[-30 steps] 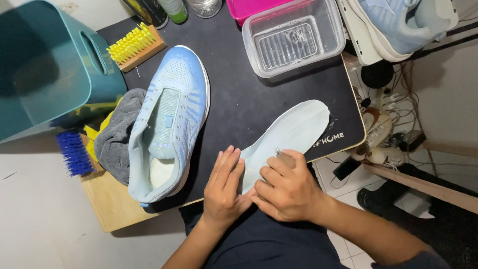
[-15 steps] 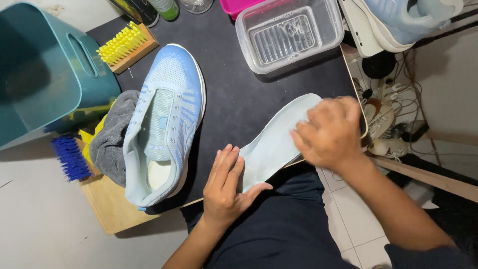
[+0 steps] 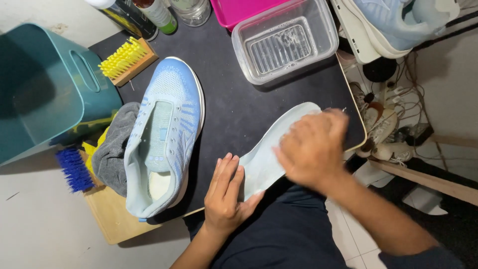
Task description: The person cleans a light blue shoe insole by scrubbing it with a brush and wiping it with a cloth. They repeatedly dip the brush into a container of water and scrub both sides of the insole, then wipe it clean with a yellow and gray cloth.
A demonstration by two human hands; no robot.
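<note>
Left hand (image 3: pixel 226 197): palm down, fingers (image 3: pixel 225 172) straight and close together, pointing up and slightly right; thumb spread to the right; forearm enters from the lower edge. Right hand (image 3: pixel 311 147): palm down, fingers loosely curled, motion-blurred; bare forearm runs in from the lower right, dark sleeve at the elbow.
</note>
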